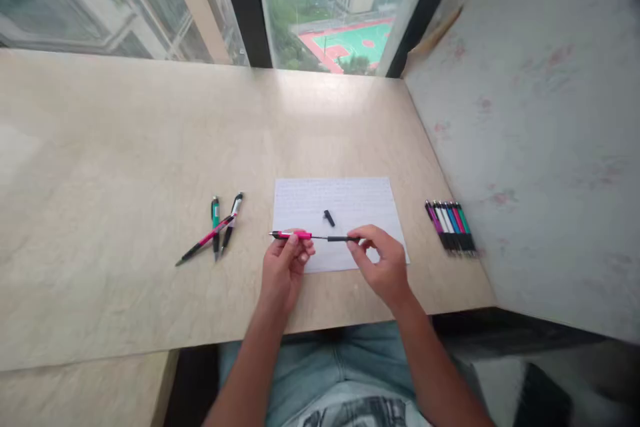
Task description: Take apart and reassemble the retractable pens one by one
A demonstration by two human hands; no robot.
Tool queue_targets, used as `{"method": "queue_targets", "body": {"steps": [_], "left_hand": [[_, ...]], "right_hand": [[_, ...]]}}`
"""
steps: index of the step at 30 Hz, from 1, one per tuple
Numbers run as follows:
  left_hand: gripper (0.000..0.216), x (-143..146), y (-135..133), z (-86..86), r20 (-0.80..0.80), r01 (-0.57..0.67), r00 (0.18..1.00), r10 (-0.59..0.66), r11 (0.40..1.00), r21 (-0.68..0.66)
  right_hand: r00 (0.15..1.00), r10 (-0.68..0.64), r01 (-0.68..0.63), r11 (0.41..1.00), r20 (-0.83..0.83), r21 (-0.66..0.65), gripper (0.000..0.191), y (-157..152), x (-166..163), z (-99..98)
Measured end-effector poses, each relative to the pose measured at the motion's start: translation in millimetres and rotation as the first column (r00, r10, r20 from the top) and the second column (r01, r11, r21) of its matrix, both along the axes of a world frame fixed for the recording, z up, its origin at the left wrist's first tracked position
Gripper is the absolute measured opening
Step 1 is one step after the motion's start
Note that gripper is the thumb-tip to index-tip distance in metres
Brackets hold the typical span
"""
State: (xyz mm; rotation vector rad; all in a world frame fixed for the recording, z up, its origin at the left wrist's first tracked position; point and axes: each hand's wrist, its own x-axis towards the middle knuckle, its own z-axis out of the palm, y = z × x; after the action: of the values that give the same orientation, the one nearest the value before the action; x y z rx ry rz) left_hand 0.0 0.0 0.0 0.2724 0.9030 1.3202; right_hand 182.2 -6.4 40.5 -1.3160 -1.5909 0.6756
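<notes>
1. Pink pen barrel (303, 235) lies level above the near part of the paper; we have it clamped between the thumb and fingers of our left hand (287, 267).
2. With our right hand (383, 263) we pinch the right end of a black sleeve (339, 239), thumb and forefinger brought together on it.
3. Between these two parts we see a thin refill (320, 237) bridging the gap, so barrel and sleeve stand apart, in line.
4. Just beyond our hands, a small black piece (329, 218) rests on the written sheet of paper (340, 188).
5. To the left on the table (125, 167) we have a teal pen (215, 212), a white-and-black pen (233, 219) and a pink-and-black pen (200, 244) lying across the teal one.
6. Well to the right, near the wall (530, 127), we see a row of pens (451, 227), black ends near, coloured ends far.
</notes>
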Motion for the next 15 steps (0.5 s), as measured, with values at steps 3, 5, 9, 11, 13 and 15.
{"method": "queue_targets", "body": {"steps": [3, 5, 9, 11, 13, 15], "left_hand": [[0.017, 0, 2, -0.2, 0.034, -0.031, 0.999, 0.031, 0.999, 0.005], [0.018, 0, 3, 0.4, 0.056, -0.051, 0.997, 0.05, 0.999, 0.004], [0.018, 0, 3, 2.6, 0.077, -0.069, 0.995, 0.069, 0.998, 0.009], [0.019, 1, 4, 3.1, 0.08, -0.065, 0.995, 0.063, 0.998, 0.016], [0.018, 1, 4, 2.8, 0.08, -0.058, 0.995, 0.056, 0.998, 0.021], [0.018, 1, 3, 2.1, 0.076, -0.055, 0.996, 0.053, 0.998, 0.025]], "right_hand": [[1.0, -0.024, 0.024, 1.0, -0.018, 0.004, 0.012, -1, 3, 4.8], [0.999, -0.039, 0.039, 0.999, -0.029, -0.002, 0.012, -1, 6, 5.6], [0.994, -0.104, 0.101, 0.994, -0.044, -0.051, 0.012, -2, 15, -3.0], [0.989, -0.147, 0.143, 0.985, -0.034, -0.096, 0.011, -1, 18, -11.4], [0.984, -0.177, 0.178, 0.976, 0.021, -0.127, 0.011, 1, 19, -20.0], [0.975, -0.19, 0.204, 0.971, 0.118, -0.122, 0.01, 5, 17, -27.2]]}}
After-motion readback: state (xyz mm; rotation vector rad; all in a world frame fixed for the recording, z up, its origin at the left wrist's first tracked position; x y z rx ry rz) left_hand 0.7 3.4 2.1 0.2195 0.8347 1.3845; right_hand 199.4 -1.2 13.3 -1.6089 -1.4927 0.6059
